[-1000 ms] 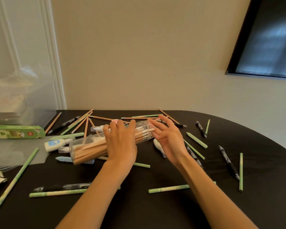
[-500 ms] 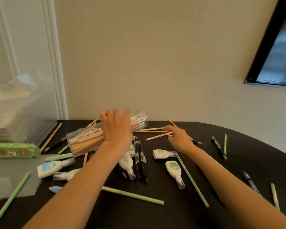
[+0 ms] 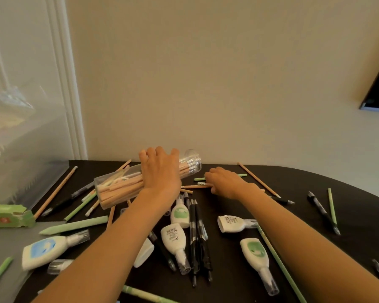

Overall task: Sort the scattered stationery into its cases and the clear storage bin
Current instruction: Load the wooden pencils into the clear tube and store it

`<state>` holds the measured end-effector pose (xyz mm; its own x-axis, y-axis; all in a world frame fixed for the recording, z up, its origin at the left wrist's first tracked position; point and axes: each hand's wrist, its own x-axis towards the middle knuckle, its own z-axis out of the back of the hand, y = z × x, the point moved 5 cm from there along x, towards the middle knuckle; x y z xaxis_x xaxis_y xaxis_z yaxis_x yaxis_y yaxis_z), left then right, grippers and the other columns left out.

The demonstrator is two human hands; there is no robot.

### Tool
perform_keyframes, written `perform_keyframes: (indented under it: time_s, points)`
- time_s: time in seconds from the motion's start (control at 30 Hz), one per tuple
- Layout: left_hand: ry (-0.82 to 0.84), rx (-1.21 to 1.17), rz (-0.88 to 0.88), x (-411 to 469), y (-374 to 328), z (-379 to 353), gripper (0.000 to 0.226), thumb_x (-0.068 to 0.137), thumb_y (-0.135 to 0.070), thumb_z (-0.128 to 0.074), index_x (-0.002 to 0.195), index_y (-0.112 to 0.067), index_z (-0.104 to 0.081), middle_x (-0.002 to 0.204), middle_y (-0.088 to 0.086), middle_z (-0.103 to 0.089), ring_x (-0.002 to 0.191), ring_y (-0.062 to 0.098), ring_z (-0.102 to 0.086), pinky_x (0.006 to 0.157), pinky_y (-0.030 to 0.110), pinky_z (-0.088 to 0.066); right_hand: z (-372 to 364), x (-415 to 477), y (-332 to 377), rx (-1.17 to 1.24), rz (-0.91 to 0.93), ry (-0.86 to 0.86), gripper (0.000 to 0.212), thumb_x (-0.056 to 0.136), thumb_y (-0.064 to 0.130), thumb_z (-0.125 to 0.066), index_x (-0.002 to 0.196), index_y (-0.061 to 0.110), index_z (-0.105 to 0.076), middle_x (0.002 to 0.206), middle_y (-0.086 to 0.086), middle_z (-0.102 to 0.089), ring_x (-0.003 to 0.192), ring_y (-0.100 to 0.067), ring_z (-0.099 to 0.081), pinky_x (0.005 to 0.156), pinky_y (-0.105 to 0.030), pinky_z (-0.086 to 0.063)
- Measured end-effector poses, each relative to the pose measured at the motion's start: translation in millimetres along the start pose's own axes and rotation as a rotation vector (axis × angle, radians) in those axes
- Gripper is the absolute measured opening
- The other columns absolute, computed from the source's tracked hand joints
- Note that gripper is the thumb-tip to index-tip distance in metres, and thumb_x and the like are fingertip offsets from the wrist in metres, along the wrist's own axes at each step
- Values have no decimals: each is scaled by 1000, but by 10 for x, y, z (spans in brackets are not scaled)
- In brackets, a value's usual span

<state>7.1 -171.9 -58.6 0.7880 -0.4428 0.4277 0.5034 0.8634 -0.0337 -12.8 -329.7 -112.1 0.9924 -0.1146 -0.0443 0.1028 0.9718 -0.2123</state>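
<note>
Left hand gripped the clear pencil case lying sideways; right hand pinched a wooden pencil beside its open mouth.

clear tube case lying tilted, packed with wooden pencils | wooden and green pencils lying scattered around it | white correction-fluid bottles and black pens lying clustered nearer | clear storage bin sitting far left
</note>
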Motion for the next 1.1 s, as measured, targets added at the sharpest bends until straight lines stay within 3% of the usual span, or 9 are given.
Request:
perform_keyframes:
  time_s: [0.17,0.27,0.4,0.47,0.53,0.6,0.7,0.9,1.1]
  points:
    - [16,-49,25,-25,20,-19,46,82,-31,-65,122,-23,-44,116,7,-50,110,25,-43,91,35,-30,-25,-42,-49,-4,-1,-68,24,98,18,-42,121,11,-42,120,-12,-52,109,-27,-49,84,-35,-36]
    - [3,-44,17,-37,-16,46,47,82,-31,-65,122,-23,-43,115,7,-50,109,25,-43,91,36,-30,51,-99,-73,106,-27,-152,22,96,9,-41,118,12,-39,112,-12,-59,94,-28,-56,73,-32,-35]
    - [-13,-60,9,-14,-76,154,47,81,-32,-65,122,-24,-43,115,6,-49,109,25,-43,91,36,-30,300,-218,-255,131,-122,-410,37,93,-1,-40,128,13,-38,108,-11,-55,89,-23,-52,75,-31,-39]
    - [-10,-72,0,-8,-119,181,48,81,-32,-65,122,-25,-42,116,6,-49,109,24,-42,91,35,-30,392,-288,-495,127,-269,-522,41,94,0,-41,132,15,-37,106,-11,-52,84,-21,-51,73,-30,-42]
    - [2,-79,-10,-13,-170,174,47,81,-32,-65,122,-25,-42,116,6,-49,110,24,-42,92,36,-30,328,-355,-806,176,-495,-460,32,95,9,-46,127,13,-43,107,-10,-51,80,-19,-50,70,-29,-44]
    - [19,-87,-15,-28,-208,145,47,81,-31,-65,121,-25,-42,117,6,-49,111,24,-42,92,36,-29,145,-445,-1033,211,-667,-276,25,95,20,-50,118,10,-54,107,-10,-53,86,-21,-55,73,-31,-45]
    - [29,-81,-24,-24,-274,102,47,82,-31,-65,122,-25,-42,118,6,-49,111,25,-42,90,36,-29,-156,-594,-1215,284,-774,-106,31,91,28,-57,116,9,-57,107,-10,-59,91,-22,-58,73,-29,-45]
    - [26,-66,-43,-35,-350,99,46,82,-31,-64,123,-25,-42,118,6,-49,111,25,-42,90,35,-29,-240,-660,-1283,311,-818,-119,26,91,23,-56,111,7,-57,94,-8,-60,85,-22,-59,74,-31,-48]
    - [-4,-77,-57,-105,-368,262,48,83,-31,-64,124,-25,-40,117,5,-48,111,24,-41,90,34,-29,136,-658,-1167,426,-626,-433,21,93,11,-50,111,9,-60,98,-14,-64,78,-24,-57,72,-32,-48]
